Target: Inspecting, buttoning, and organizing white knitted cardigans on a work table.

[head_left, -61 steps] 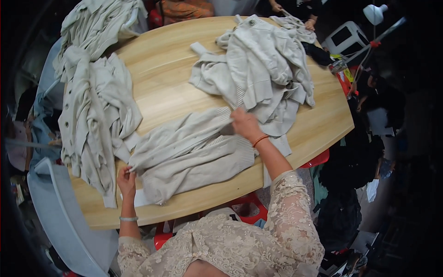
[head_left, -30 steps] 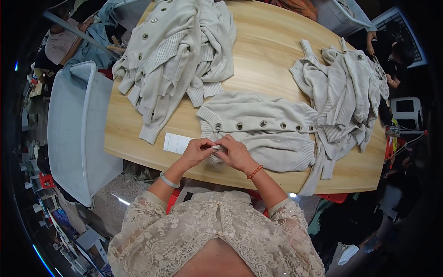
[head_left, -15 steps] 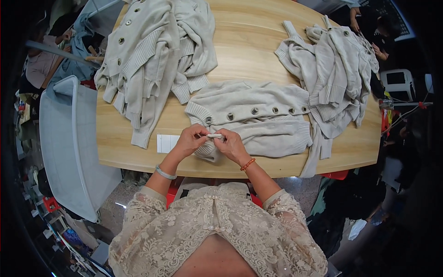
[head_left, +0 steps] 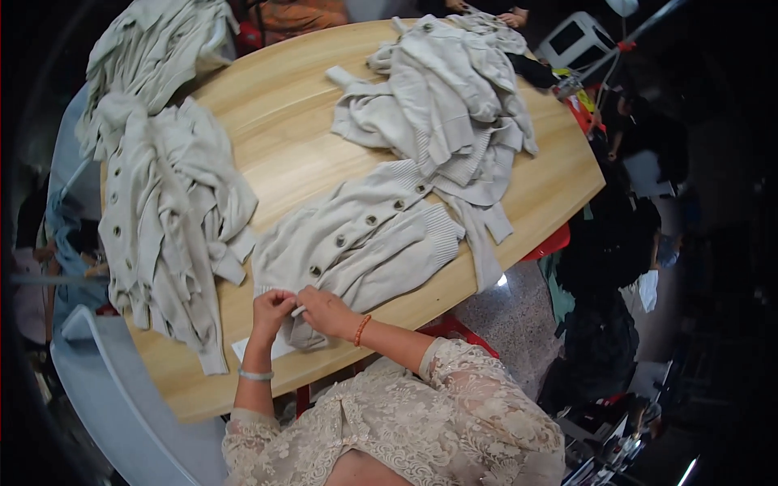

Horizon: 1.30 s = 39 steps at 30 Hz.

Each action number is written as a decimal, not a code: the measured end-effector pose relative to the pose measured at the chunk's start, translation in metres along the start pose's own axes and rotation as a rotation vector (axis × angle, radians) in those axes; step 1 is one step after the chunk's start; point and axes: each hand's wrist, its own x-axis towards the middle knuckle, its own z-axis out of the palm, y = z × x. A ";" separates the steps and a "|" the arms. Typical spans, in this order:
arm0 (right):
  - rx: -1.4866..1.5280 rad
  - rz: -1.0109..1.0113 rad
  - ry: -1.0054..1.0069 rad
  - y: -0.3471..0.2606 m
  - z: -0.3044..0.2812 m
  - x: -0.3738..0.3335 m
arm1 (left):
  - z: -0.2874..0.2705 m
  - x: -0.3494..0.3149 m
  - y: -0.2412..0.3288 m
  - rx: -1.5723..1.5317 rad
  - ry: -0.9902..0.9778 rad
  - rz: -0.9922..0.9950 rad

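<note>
A beige knit cardigan (head_left: 324,235) with dark buttons lies flattened across the table's near side, its ribbed hem toward the right. My left hand (head_left: 274,314) and my right hand (head_left: 326,311) meet at its near left end, both closed in a pinch. Between the fingertips a small pale folded bit shows, apparently the cardigan's own edge; the fingers hide most of it. Below my hands a crumpled part of the knit hangs over a white paper card (head_left: 278,349), which lies partly under my left forearm.
Beige cardigans are heaped at the left (head_left: 158,235), the far left (head_left: 162,53) and the far right (head_left: 454,93) of the wooden table (head_left: 275,121). A pale plastic bin (head_left: 105,389) stands against the left side. Another person's hand (head_left: 512,18) is at the far edge.
The whole view has turned and shifted, so the table now sits tilted. My hands keep their pinch at the same end of the cardigan; another pile has come into view at the far left.
</note>
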 end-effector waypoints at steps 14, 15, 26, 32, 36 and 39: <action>-0.036 0.002 0.010 0.014 -0.007 -0.012 | 0.011 -0.035 0.014 -0.201 -0.218 0.039; 0.021 0.047 -0.024 0.016 -0.008 -0.010 | 0.014 -0.039 0.011 -0.187 -0.242 0.126; 0.069 0.004 0.006 0.009 -0.008 -0.016 | 0.018 -0.036 -0.020 0.241 0.054 0.311; 0.143 0.098 0.103 -0.006 -0.013 -0.027 | 0.006 -0.038 -0.010 0.109 -0.091 0.280; 0.231 0.147 0.011 -0.019 -0.010 -0.035 | 0.003 -0.033 -0.021 0.056 -0.122 0.331; 0.044 0.110 0.008 -0.018 -0.010 -0.039 | -0.004 -0.034 -0.025 0.130 -0.144 0.286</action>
